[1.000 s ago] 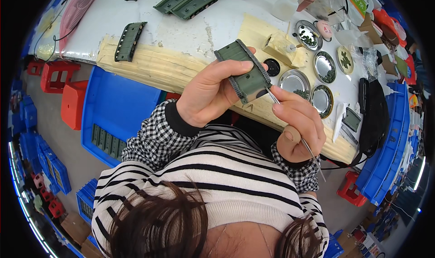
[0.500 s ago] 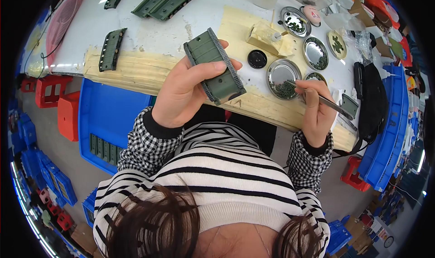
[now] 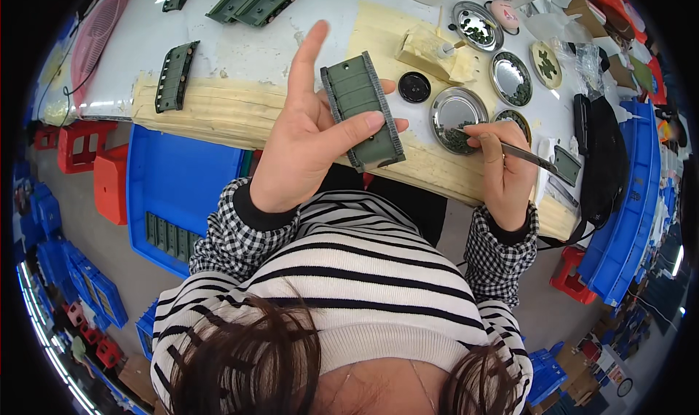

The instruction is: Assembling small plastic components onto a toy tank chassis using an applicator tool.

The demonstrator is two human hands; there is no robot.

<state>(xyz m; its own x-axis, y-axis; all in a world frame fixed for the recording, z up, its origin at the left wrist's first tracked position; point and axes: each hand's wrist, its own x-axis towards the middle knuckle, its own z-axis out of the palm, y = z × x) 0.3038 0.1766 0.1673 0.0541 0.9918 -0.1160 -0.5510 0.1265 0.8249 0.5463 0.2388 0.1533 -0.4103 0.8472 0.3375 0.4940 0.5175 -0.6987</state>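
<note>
My left hand [image 3: 309,135] grips a green model bridge section [image 3: 358,98] with dark grey ribbed edges. Its thumb presses on the near face while the index finger sticks out straight, away from the piece. A pair of metal tweezers [image 3: 530,156] is pinched in my right hand [image 3: 506,164]. The tweezer tips reach into a round metal dish [image 3: 457,109] of tiny green parts, partly hidden by my fingers. Whether the tips hold a part is too small to see. Beside that dish lies a small black round lid [image 3: 414,87].
More metal dishes of green parts [image 3: 512,78] stand at the back right, near a yellow taped block [image 3: 435,54]. Other green sections [image 3: 176,76] lie on the table's left. A blue tray [image 3: 182,175] sits below the table edge. A black bag [image 3: 606,153] lies at the right.
My left hand has shifted right with the green section, turning it more upright, and its index finger has stretched out. My right hand keeps the tweezers at the same dish.
</note>
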